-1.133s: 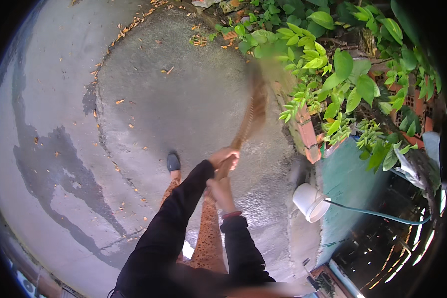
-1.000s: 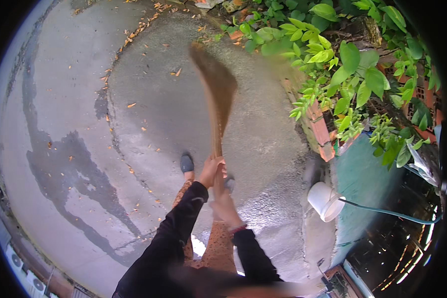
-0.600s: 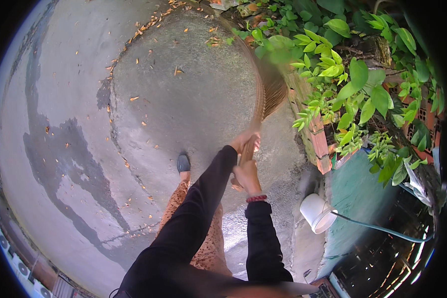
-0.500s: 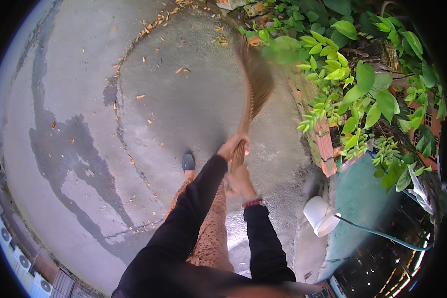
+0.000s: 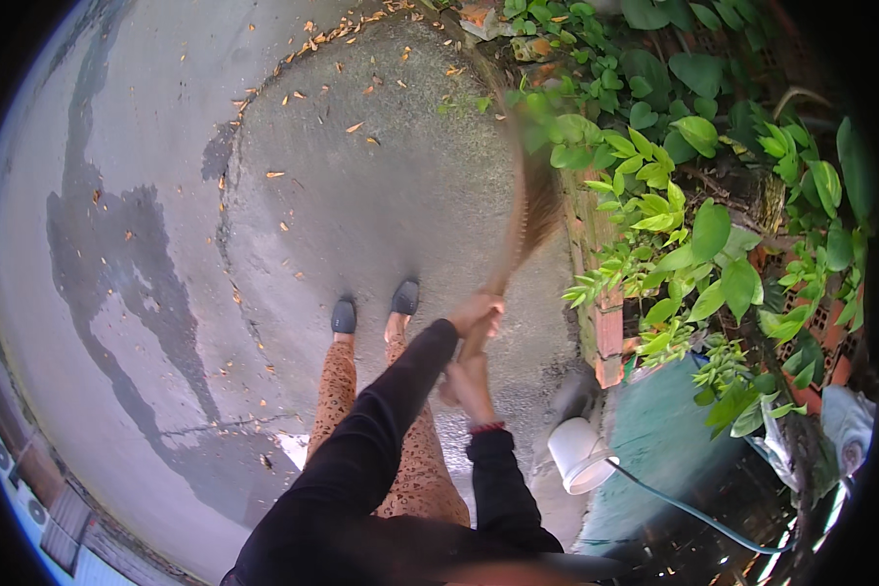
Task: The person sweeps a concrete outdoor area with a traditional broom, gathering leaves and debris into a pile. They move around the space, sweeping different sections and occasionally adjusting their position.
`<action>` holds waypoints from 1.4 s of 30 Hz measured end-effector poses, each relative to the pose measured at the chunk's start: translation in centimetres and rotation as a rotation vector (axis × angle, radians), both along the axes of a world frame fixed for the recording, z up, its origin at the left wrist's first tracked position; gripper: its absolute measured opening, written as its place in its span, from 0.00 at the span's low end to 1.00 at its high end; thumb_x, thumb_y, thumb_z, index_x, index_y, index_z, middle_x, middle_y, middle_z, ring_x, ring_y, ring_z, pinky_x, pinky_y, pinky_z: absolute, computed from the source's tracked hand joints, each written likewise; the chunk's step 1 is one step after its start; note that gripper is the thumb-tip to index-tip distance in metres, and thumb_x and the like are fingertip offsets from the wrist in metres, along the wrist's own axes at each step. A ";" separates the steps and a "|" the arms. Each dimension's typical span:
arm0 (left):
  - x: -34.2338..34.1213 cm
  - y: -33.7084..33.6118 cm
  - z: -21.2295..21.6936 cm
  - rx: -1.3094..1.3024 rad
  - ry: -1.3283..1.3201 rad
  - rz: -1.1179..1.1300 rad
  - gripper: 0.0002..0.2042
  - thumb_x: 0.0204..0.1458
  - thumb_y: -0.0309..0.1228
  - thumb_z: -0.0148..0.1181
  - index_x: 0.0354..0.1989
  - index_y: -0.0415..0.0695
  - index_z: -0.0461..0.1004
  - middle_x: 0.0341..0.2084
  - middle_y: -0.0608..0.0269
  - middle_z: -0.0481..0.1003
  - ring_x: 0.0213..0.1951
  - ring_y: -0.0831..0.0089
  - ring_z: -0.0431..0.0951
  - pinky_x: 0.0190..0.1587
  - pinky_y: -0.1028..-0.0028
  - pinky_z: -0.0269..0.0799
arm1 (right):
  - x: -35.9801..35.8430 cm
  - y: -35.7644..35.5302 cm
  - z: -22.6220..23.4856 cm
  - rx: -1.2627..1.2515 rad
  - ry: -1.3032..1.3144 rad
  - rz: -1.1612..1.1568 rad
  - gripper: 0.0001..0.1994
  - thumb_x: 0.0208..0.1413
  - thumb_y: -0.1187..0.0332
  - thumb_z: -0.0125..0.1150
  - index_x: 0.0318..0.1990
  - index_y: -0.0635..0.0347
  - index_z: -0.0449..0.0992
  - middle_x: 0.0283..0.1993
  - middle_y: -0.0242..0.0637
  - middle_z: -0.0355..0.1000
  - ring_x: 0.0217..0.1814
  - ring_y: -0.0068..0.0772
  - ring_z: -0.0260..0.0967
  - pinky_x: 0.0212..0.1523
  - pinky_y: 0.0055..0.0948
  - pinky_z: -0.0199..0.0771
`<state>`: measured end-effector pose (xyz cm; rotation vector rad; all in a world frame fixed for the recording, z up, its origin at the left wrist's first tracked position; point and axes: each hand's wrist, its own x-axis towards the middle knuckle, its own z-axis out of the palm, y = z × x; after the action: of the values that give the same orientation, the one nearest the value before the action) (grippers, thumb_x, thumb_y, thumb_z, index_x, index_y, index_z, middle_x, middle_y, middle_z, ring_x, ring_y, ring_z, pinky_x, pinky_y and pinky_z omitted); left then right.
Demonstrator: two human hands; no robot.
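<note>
Beside leafy plants (image 5: 674, 195), broom (image 5: 527, 210) ahead of left hand (image 5: 477, 313), right hand (image 5: 471, 383)

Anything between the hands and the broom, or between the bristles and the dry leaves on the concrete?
Nothing visible. Both the left hand and right hand already grip the broom handle. Its blurred bristles are beside the plants on the right; bare concrete separates them from the scattered leaves.

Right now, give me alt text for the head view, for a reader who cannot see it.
Seen from above, a person grips a broom with both hands, left hand above right hand, its blurred bristles over a concrete floor strewn with dry leaves. Green plants line the right; a white bucket stands near the feet.
</note>
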<state>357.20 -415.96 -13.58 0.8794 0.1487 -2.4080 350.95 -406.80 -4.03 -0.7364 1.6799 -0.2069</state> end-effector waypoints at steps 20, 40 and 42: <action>12.8 -12.8 -1.0 -0.060 -0.338 0.286 0.13 0.45 0.24 0.53 0.40 0.41 0.60 0.17 0.61 0.65 0.15 0.70 0.69 0.18 0.70 0.70 | 10.2 -15.2 -1.3 0.044 -0.253 0.159 0.11 0.43 0.75 0.57 0.31 0.73 0.65 0.23 0.42 0.69 0.21 0.33 0.70 0.22 0.32 0.69; 7.2 2.1 9.8 -0.168 -0.339 -0.378 0.22 0.43 0.33 0.60 0.43 0.31 0.66 0.25 0.58 0.72 0.21 0.70 0.75 0.22 0.71 0.72 | 9.2 -0.6 12.6 0.542 -0.264 -0.560 0.07 0.51 0.73 0.51 0.36 0.68 0.68 0.25 0.34 0.66 0.24 0.33 0.68 0.28 0.28 0.69; 10.8 1.3 6.9 -0.233 -0.376 -0.452 0.21 0.42 0.34 0.61 0.39 0.29 0.69 0.25 0.58 0.73 0.24 0.68 0.76 0.26 0.69 0.73 | 12.9 -1.2 9.9 0.477 -0.333 -0.632 0.04 0.53 0.72 0.52 0.33 0.64 0.70 0.26 0.34 0.68 0.24 0.29 0.68 0.26 0.26 0.71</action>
<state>367.99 -414.66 -6.69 1.3416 -0.5135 -2.5274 363.89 -408.04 5.91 0.1933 1.5091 -0.3315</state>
